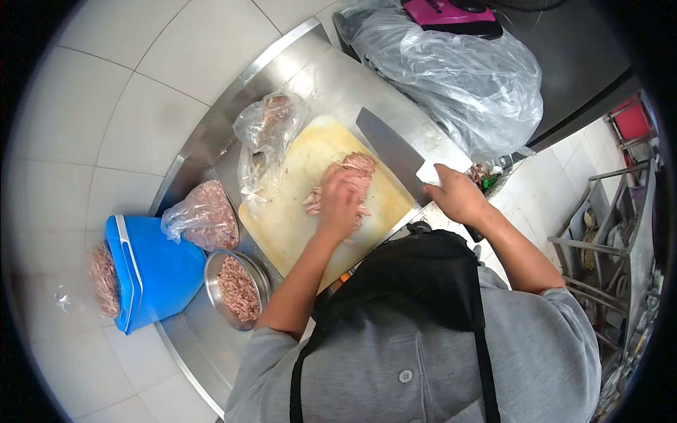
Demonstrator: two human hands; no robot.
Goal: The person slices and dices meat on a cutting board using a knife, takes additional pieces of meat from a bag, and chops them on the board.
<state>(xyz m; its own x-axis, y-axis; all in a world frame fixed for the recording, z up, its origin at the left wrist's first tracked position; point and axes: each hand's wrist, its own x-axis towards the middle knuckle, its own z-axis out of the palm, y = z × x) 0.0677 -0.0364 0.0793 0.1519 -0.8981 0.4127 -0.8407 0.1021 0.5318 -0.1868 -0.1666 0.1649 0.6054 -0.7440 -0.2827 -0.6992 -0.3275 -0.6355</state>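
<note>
Strips of pinkish meat (360, 166) lie on a yellowed cutting board (282, 240). On top of them rests my left hand (340, 202), its fingers bent over the pile; whether it grips any strips is unclear. My right hand (455, 194) is wrapped round the white handle of a large knife (389, 146). The broad blade points up and to the left, over the board's right edge, apart from the meat. A clear plastic bag (271, 130) with a piece of meat in it sits at the board's upper left edge.
Left of the board are a metal bowl of chopped meat (238, 287), a bag of ground meat (210, 215) and a blue cooler (166, 264). A large clear plastic bag (458, 84) lies at the upper right. Metal shelving (606, 247) stands at the far right.
</note>
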